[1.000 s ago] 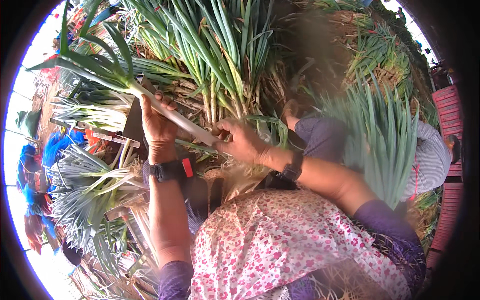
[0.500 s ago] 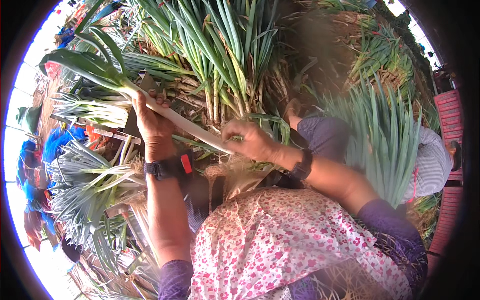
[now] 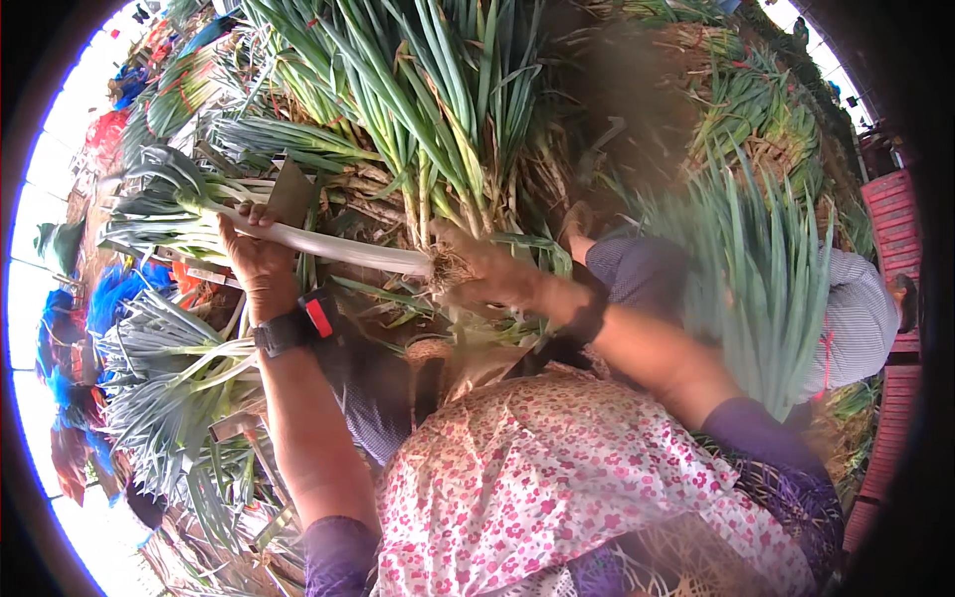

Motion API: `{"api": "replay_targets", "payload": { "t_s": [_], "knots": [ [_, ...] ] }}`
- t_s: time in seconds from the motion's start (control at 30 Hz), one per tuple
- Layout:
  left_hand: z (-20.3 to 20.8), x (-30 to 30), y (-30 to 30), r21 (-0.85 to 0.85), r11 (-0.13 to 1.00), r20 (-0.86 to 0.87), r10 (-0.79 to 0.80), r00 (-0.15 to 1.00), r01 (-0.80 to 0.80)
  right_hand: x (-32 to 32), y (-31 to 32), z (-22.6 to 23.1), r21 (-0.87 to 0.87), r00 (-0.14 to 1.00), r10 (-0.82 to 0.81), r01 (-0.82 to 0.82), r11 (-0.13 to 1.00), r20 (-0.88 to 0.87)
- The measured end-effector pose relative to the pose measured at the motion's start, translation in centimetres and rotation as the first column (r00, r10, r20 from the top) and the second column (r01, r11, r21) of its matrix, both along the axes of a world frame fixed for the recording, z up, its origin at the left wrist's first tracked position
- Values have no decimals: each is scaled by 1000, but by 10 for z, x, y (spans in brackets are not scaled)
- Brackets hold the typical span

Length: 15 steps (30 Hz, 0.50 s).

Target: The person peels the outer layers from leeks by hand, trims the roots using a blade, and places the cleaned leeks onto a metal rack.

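Note:
My left hand (image 3: 261, 264) is closed around the white stalk of a long green onion (image 3: 343, 249), near where its leaves begin. The stalk lies almost level, leaves to the left and a tuft of brown roots (image 3: 450, 267) at the right end. Right at the roots is my right hand (image 3: 502, 274), blurred by motion; whether its fingers grip them cannot be made out. Behind my left hand stands a flat metal plate (image 3: 290, 194). More green onions (image 3: 214, 214) lie just past that hand, white stalks toward me.
A tall bunch of green onions (image 3: 423, 109) stands ahead. Another leafy bunch (image 3: 751, 289) rests against my leg at right, and a pile (image 3: 179, 378) lies at left. Tied bundles (image 3: 766, 129) cover the ground at far right, near red slatted crates (image 3: 890, 224).
My left hand has moved left and slightly down with the green onion, which now lies flatter. Its root tuft now shows beside my right hand, whose fingers have spread from a pinch into a blur.

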State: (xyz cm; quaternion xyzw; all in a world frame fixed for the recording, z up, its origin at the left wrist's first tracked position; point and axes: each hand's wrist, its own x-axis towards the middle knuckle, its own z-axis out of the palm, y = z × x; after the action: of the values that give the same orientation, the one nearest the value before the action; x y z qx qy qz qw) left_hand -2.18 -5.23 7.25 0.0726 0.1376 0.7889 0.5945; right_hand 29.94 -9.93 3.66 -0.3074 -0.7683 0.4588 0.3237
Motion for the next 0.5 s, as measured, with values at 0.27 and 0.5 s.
{"api": "replay_targets", "payload": {
  "t_s": [0.27,0.5],
  "knots": [
    [-37,-30,-31,-151,970,-88,177,980,-189,81,-42,15,-281,833,118,46,959,541],
    [-24,-1,-28,-330,914,-112,209,971,-235,97,-6,29,379,802,-315,120,918,508]
  ]
}}
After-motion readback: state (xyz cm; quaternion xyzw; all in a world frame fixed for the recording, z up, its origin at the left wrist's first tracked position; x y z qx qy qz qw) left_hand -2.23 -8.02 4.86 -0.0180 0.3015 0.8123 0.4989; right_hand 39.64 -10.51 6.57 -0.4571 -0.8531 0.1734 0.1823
